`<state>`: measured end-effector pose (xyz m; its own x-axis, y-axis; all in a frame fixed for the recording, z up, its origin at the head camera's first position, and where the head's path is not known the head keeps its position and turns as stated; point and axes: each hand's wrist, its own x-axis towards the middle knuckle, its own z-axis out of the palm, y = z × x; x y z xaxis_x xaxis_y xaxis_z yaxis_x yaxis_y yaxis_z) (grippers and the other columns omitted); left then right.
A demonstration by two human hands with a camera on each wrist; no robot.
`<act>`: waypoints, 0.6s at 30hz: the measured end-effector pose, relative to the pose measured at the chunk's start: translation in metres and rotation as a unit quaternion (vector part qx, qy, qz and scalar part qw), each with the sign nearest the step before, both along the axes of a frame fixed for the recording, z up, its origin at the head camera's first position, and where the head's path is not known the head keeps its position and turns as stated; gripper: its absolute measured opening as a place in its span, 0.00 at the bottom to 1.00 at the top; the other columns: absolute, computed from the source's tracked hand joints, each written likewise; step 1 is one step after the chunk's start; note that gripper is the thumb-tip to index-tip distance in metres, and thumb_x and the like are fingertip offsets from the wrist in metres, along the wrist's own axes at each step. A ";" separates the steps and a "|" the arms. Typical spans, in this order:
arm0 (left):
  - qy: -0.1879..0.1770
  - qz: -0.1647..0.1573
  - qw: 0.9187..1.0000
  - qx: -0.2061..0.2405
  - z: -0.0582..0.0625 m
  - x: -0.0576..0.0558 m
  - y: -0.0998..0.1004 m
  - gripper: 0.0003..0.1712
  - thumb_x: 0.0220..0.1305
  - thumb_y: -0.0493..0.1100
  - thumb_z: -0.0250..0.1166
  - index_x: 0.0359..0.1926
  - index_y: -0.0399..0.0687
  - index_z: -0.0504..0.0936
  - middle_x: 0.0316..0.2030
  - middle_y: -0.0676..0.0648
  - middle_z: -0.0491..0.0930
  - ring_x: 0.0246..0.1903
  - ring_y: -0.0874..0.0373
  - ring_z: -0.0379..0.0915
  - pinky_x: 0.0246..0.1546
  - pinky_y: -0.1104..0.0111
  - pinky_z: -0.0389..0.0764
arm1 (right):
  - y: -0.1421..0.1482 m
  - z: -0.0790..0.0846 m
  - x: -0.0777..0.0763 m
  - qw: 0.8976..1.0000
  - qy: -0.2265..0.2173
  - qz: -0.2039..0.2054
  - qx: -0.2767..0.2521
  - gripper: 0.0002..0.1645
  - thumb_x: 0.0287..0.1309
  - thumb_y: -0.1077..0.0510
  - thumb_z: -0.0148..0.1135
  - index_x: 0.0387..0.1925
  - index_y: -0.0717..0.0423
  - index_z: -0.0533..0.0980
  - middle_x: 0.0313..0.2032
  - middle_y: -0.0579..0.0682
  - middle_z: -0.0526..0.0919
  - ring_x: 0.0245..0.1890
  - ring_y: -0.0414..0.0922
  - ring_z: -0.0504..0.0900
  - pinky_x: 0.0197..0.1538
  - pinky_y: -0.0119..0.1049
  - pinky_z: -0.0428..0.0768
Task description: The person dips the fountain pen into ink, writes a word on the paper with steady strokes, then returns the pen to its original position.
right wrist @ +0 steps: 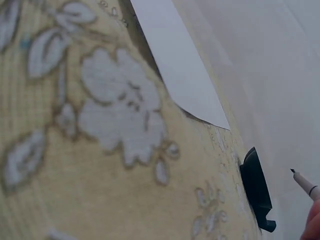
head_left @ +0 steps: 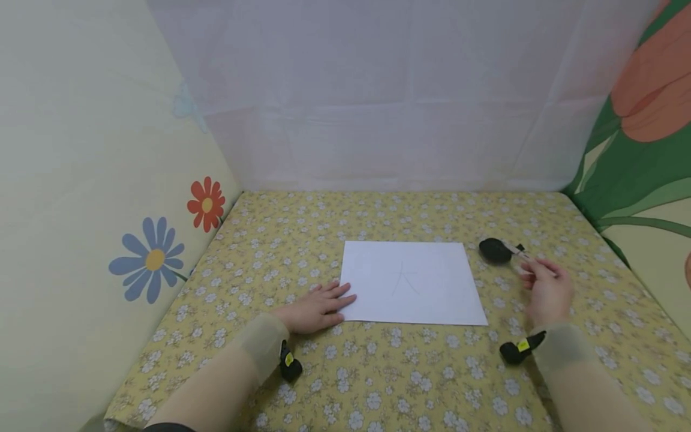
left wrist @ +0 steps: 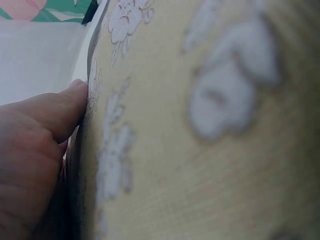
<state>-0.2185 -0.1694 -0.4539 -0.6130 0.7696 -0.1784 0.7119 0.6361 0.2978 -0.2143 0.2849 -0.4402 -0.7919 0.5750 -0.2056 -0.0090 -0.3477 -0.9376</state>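
Note:
A sheet of white paper point(head_left: 372, 300) lies on the cloth, with a few faint thin strokes point(head_left: 405, 281) near its middle. My left hand point(head_left: 315, 307) lies flat with its fingers spread, fingertips over the paper's left edge; the left wrist view shows its thumb point(left wrist: 60, 107) against the cloth. To the right of the paper, my right hand point(head_left: 549, 294) pinches a slim pale pen point(right wrist: 306, 184) with a dark pointed tip. That tip points toward a black oval dish-like object point(head_left: 493, 251) with a small projection on its right. The pen overlaps this object's right end in the head view.
Yellow floral cloth point(head_left: 399, 372) covers the table. A white sheet point(head_left: 378, 102) hangs behind it, while flower-printed panels stand at the left point(head_left: 81, 180) and right point(head_left: 648, 174). Each wrist wears a band with a small black camera point(head_left: 516, 352).

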 end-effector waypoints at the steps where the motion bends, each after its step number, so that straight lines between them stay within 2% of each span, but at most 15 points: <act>1: 0.000 0.000 1.000 -0.001 0.000 0.000 0.000 0.30 0.65 0.56 0.40 0.65 0.60 0.45 0.65 0.51 0.37 0.62 0.52 0.28 0.57 0.51 0.39 | 0.001 0.000 0.000 1.000 0.003 -0.003 -0.005 0.23 0.49 0.52 0.61 0.46 0.54 0.66 0.37 0.50 0.78 0.29 0.44 0.76 0.25 0.31 0.73; 9: 0.001 0.002 1.000 -0.003 0.000 0.000 0.000 0.30 0.65 0.57 0.40 0.65 0.60 0.46 0.65 0.50 0.37 0.62 0.51 0.28 0.57 0.51 0.38 | 0.002 -0.004 -0.004 0.999 0.014 -0.032 -0.029 0.19 0.48 0.54 0.62 0.42 0.56 0.69 0.41 0.53 0.77 0.33 0.45 0.77 0.30 0.32 0.74; 13: 0.002 0.002 1.000 -0.003 0.000 0.000 0.000 0.30 0.65 0.57 0.40 0.65 0.60 0.45 0.65 0.51 0.37 0.62 0.52 0.28 0.57 0.52 0.38 | 0.002 -0.003 -0.006 0.998 -0.003 -0.053 -0.035 0.20 0.45 0.54 0.64 0.42 0.54 0.71 0.44 0.54 0.76 0.36 0.45 0.76 0.32 0.31 0.74; 18: 0.005 0.001 1.000 -0.001 -0.003 -0.001 0.000 0.30 0.65 0.57 0.39 0.65 0.61 0.45 0.65 0.51 0.37 0.62 0.52 0.28 0.57 0.52 0.38 | 0.003 -0.002 -0.008 0.997 -0.027 -0.060 -0.040 0.23 0.39 0.53 0.68 0.41 0.53 0.73 0.42 0.51 0.75 0.38 0.44 0.75 0.32 0.30 0.73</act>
